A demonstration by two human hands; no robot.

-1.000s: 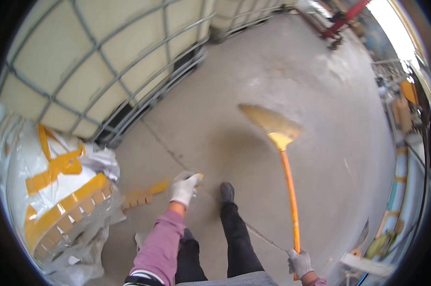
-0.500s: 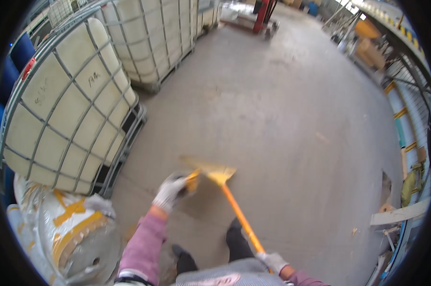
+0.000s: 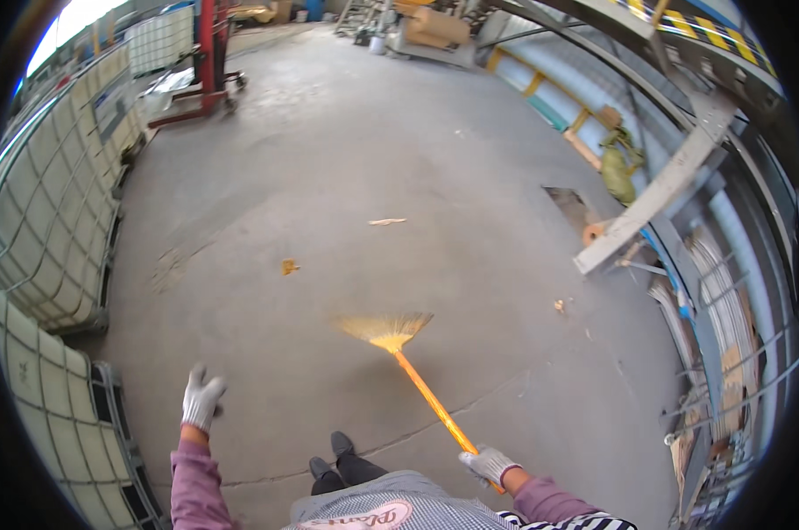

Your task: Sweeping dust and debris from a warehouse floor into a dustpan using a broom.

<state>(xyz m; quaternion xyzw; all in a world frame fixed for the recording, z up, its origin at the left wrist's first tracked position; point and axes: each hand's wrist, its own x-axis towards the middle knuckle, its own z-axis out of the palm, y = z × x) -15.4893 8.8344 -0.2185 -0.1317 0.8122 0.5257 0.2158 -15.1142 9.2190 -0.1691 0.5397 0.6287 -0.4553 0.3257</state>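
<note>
My right hand (image 3: 488,463), in a pale knit glove, is wrapped round the upper end of an orange-handled broom (image 3: 430,399). Its yellow fan of bristles hangs low over the grey floor in front of me, slightly blurred. Out to the left, my left hand (image 3: 202,397) wears a similar glove and holds nothing, its fingers apart. Ahead of that hand a crumpled yellow-brown scrap (image 3: 289,266) lies on the floor. Farther off is a thin pale strip (image 3: 387,222). Small light bits (image 3: 559,306) lie to the right of the bristles.
Caged white tanks (image 3: 41,208) line the left side. Beyond them stands a red lifting truck (image 3: 209,71). On the right, a grey metal beam (image 3: 655,190) slants down near a green sack (image 3: 617,173) and a rack of stacked sheets (image 3: 722,309). A dark floor recess (image 3: 569,208) lies beside the beam.
The view has swung right and forward. My left hand has let go of the yellow thing it held and moved left, away from the broom. My right hand still grips the broom.
</note>
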